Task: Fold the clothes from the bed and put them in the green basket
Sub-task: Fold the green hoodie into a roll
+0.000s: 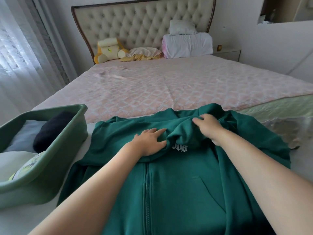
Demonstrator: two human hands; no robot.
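Two bare hands worked the hood of a green hoodie at the near end of a bed.

The left hand [149, 141] lay flat with straight fingers, pressing the chest of the green hoodie [186, 184] just beside its white lettering. The right hand [207, 127] had its fingers curled into a bunch of hood cloth. Both forearms reached forward, roughly side by side. The garment lay front-up with the zip closed, spread across the near end of the bed [169, 85], its sleeves trailing to the sides. It looked like thick, soft fleece: limp, fairly weighty, not slippery and likely to keep a fold. It seemed best taken at the hood edge, shoulders or hem. The green basket [39, 184] stood just beside it on the left, holding a dark folded garment [50, 131] and some paler ones.
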